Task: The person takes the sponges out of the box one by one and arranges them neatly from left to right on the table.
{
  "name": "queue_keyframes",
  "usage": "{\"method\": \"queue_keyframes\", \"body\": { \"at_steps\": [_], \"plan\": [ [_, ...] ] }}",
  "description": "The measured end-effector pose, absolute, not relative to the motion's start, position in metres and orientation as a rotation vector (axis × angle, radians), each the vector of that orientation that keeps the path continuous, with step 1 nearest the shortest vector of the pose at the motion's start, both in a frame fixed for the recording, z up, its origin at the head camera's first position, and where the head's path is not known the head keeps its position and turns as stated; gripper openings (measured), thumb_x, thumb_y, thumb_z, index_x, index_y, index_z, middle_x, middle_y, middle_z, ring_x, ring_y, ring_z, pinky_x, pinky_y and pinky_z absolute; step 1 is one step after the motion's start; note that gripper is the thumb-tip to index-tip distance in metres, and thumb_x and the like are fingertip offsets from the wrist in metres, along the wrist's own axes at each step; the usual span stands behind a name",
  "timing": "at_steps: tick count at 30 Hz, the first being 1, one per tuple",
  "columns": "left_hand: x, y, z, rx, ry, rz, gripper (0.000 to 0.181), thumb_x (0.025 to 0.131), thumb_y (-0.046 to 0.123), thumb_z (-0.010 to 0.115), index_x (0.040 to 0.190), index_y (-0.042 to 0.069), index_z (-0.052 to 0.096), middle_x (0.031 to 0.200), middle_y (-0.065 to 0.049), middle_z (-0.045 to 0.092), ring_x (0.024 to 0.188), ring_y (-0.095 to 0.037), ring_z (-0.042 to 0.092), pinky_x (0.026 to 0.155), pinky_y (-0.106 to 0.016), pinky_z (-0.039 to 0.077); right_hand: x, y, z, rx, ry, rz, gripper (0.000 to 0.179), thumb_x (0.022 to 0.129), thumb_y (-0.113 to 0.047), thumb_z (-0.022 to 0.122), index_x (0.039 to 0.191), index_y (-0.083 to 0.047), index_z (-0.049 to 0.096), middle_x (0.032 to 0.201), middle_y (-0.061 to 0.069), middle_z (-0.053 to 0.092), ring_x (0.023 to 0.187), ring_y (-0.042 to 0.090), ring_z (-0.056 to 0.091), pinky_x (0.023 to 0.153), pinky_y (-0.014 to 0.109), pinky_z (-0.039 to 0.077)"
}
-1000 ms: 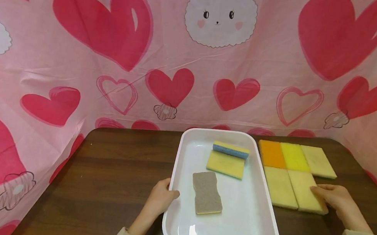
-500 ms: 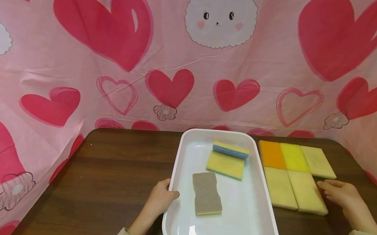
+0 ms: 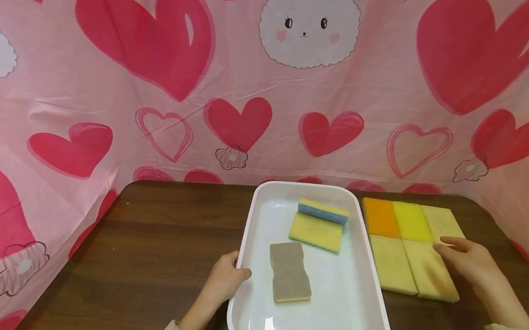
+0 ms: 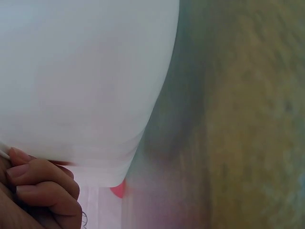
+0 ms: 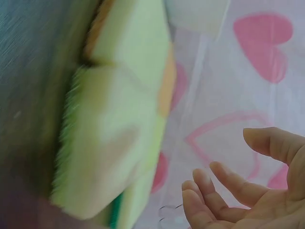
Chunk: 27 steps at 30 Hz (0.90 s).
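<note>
A white rectangular tray (image 3: 339, 326) lies on the table with three sponges in it. My left hand (image 3: 224, 277) grips its left rim, thumb over the edge and fingers curled below it, as the left wrist view also shows. My right hand (image 3: 475, 265) is held over the right side of a flat group of sponges, fingers spread and holding nothing. Below it lies a pale yellow sponge (image 3: 428, 273), whose green fuzzy side (image 5: 62, 152) shows in the right wrist view. Beside that lie another pale sponge (image 3: 390, 264), an orange one (image 3: 382, 217) and a bright yellow one (image 3: 412, 221).
Inside the tray are a grey wavy-edged sponge (image 3: 289, 271), a flat yellow sponge (image 3: 316, 232) and a blue-and-yellow sponge (image 3: 323, 211) leaning on it. The dark wooden table (image 3: 158, 240) ends at a pink heart-patterned cloth (image 3: 235, 74) behind.
My right hand has let go of the front right pale sponge's edge, drawn back right, then moved up and left over the sponges. The left hand and tray have stayed put.
</note>
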State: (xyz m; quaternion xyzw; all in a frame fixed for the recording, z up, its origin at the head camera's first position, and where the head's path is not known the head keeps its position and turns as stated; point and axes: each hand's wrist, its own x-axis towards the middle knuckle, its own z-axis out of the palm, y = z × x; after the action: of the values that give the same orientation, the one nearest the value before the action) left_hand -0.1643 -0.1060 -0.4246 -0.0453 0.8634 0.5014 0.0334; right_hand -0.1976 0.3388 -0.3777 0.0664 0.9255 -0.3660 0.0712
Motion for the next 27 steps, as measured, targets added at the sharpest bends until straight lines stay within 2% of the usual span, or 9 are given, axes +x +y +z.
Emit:
{"method": "queue_keyframes", "body": {
  "at_steps": [5, 15, 22, 27],
  "plan": [
    [-0.164, -0.106, -0.426, -0.136, 2.669, 1.541, 0.038, 0.072, 0.006, 0.056, 0.107, -0.008, 0.063, 0.095, -0.024, 0.067, 0.079, -0.028, 0.063, 0.066, -0.040, 0.055, -0.196, 0.319, -0.365, 0.099, 2.849, -1.058, 0.063, 0.098, -0.032, 0.042, 0.134, 0.018, 0.034, 0.130, 0.047, 0.038, 0.108, 0.054, 0.047, 0.083, 0.051, 0.048],
    [-0.164, -0.106, -0.427, -0.123, 2.673, 1.528, 0.039, 0.073, 0.007, 0.056, 0.109, -0.008, 0.062, 0.095, -0.024, 0.068, 0.079, -0.028, 0.064, 0.064, -0.039, 0.055, -0.190, 0.271, -0.345, -0.069, 2.861, -1.113, 0.057, 0.100, -0.029, 0.043, 0.135, 0.016, 0.037, 0.130, 0.042, 0.043, 0.112, 0.054, 0.044, 0.086, 0.062, 0.044],
    [-0.164, -0.106, -0.427, -0.126, 2.670, 1.534, 0.040, 0.073, 0.007, 0.056, 0.109, -0.008, 0.062, 0.095, -0.024, 0.068, 0.079, -0.028, 0.064, 0.064, -0.039, 0.055, -0.188, 0.240, -0.334, -0.152, 2.829, -1.162, 0.057, 0.099, -0.031, 0.045, 0.137, 0.012, 0.039, 0.129, 0.035, 0.050, 0.110, 0.046, 0.050, 0.087, 0.058, 0.046],
    [-0.164, -0.105, -0.427, -0.127, 2.668, 1.535, 0.040, 0.073, 0.006, 0.057, 0.109, -0.008, 0.062, 0.095, -0.024, 0.068, 0.079, -0.028, 0.064, 0.065, -0.039, 0.055, -0.187, 0.218, -0.330, -0.183, 2.791, -1.190, 0.059, 0.098, -0.035, 0.048, 0.137, 0.009, 0.040, 0.130, 0.033, 0.050, 0.116, 0.046, 0.049, 0.092, 0.059, 0.045]
  ]
}}
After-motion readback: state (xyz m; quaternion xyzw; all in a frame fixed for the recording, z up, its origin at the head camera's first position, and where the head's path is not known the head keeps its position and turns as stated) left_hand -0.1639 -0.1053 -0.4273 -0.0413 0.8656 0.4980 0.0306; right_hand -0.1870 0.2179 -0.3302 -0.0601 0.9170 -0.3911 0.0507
